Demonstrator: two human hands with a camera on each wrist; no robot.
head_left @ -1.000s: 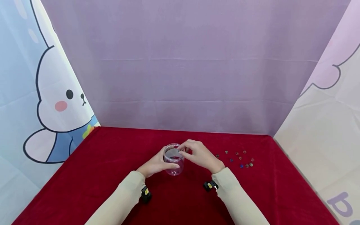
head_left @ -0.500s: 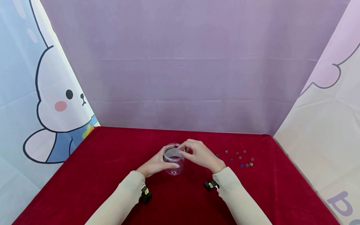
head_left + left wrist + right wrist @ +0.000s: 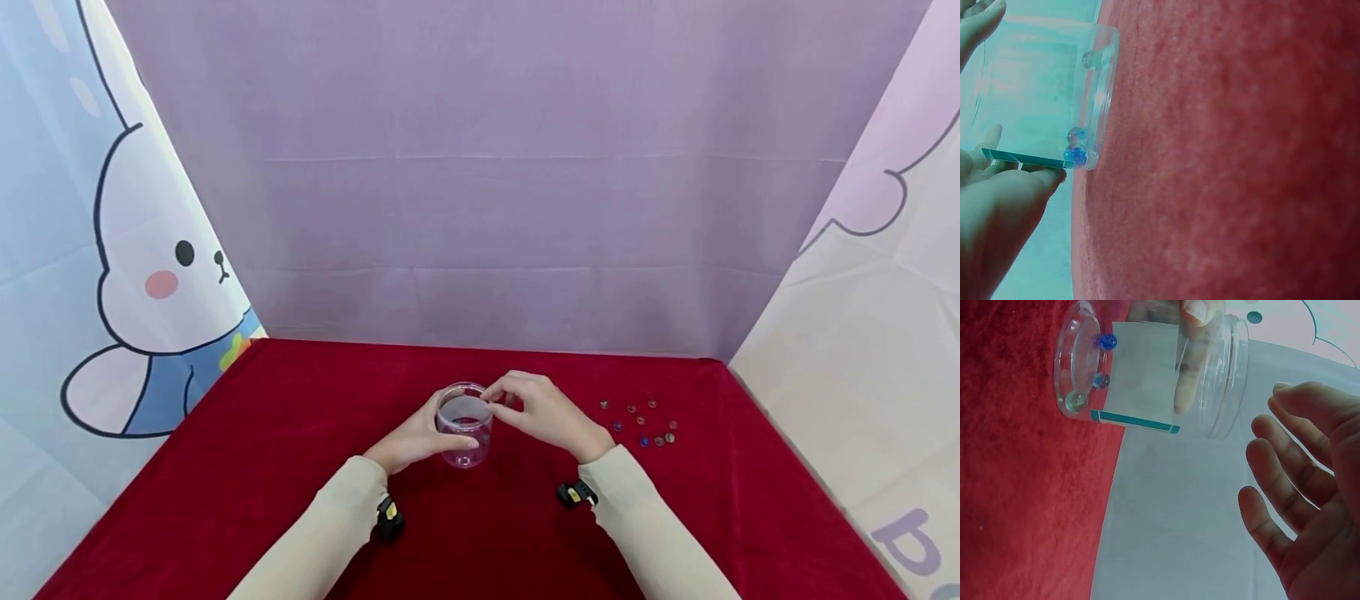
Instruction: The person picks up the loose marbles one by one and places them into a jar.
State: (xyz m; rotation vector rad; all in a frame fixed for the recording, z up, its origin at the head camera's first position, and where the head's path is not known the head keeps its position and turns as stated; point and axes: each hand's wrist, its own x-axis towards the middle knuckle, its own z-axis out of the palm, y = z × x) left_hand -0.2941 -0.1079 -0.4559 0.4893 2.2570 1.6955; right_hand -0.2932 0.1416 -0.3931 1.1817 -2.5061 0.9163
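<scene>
A clear jar [image 3: 467, 450] with a pale label stands upright on the red cloth, its mouth uncovered. My left hand [image 3: 414, 437] grips it from the left, thumb across the near side and fingers round the far side. Three glass marbles lie at the jar's bottom: a blue marble [image 3: 1108, 342], a blue-grey marble [image 3: 1102, 380] and a pale greenish marble [image 3: 1077, 401]. Just right of the rim hovers my right hand [image 3: 543, 412]. Its fingers [image 3: 1266, 459] are loosely bent, with nothing seen between them in the right wrist view.
Several loose marbles [image 3: 643, 442] lie scattered on the red cloth [image 3: 300, 467] to the right of my right hand. A purple curtain [image 3: 480, 208] hangs behind the table, with a rabbit-print sheet [image 3: 172, 250] at the left.
My right hand has drawn slightly right from the jar's mouth, and the small greyish thing at its fingertips is no longer there. My left hand and the jar have stayed put.
</scene>
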